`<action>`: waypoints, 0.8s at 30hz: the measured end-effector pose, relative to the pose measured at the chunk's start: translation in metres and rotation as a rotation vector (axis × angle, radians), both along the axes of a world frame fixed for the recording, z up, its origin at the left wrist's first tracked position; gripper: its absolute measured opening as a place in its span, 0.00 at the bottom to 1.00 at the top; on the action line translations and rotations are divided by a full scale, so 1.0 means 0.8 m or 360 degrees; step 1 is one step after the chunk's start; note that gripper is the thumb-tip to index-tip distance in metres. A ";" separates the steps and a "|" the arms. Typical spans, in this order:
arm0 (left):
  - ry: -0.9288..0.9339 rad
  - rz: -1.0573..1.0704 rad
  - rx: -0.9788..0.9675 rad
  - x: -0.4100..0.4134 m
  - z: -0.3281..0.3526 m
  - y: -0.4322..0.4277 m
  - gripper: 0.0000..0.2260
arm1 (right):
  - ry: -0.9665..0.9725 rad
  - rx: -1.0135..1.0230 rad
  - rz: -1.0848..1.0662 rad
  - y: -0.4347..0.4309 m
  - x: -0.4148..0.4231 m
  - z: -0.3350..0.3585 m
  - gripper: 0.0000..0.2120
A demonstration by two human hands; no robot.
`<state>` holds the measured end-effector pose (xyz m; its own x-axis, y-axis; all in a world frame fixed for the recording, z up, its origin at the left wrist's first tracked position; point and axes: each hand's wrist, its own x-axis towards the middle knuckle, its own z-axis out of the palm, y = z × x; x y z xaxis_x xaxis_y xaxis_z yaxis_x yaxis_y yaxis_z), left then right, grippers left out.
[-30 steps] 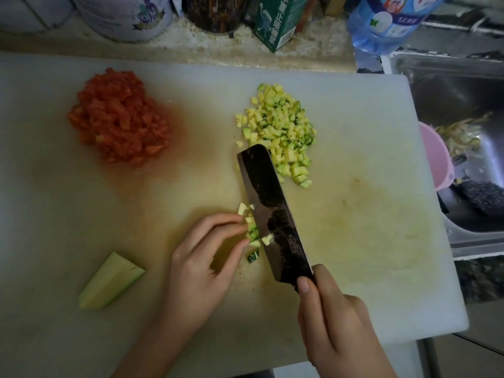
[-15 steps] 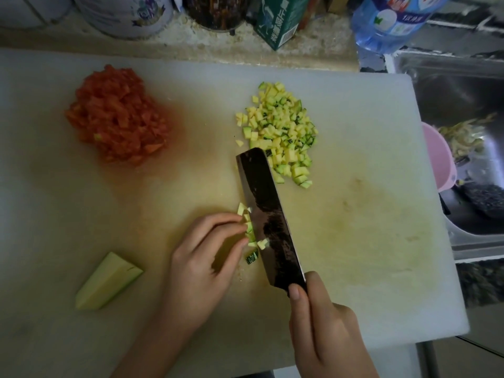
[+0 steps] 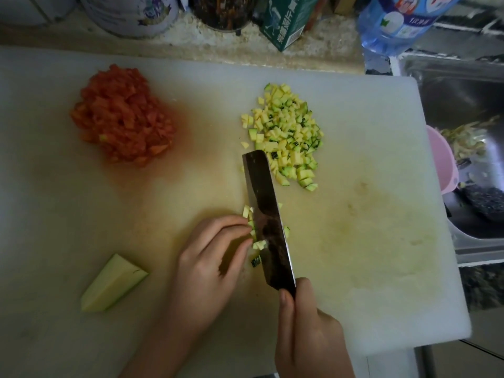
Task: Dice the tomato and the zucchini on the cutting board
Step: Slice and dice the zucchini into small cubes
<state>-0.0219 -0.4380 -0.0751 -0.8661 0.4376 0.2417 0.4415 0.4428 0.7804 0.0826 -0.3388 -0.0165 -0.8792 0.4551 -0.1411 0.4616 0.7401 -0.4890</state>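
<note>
Tomato dice (image 3: pixel 121 115): done. Zucchini dice (image 3: pixel 286 135): partial; 1 zucchini wedge (image 3: pixel 111 285) uncut. Right hand (image 3: pixel 311 334) grips cleaver (image 3: pixel 266 214); left hand (image 3: pixel 207 268) pinches zucchini strip (image 3: pixel 252 231).

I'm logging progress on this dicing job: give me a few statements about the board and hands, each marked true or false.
1. The right hand grips the knife. True.
2. A whole tomato sits on the cutting board. False: only a diced tomato pile lies there, at the far left.
3. An uncut zucchini wedge lies left of the left hand. True.
4. The left hand lies flat, far from the knife. False: its fingertips hold zucchini pieces right beside the knife.
</note>
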 end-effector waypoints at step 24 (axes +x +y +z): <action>-0.0427 -0.0086 -0.0182 0.004 0.017 -0.009 0.29 | 0.0096 -0.0848 -0.0191 0.070 -0.019 0.041 0.13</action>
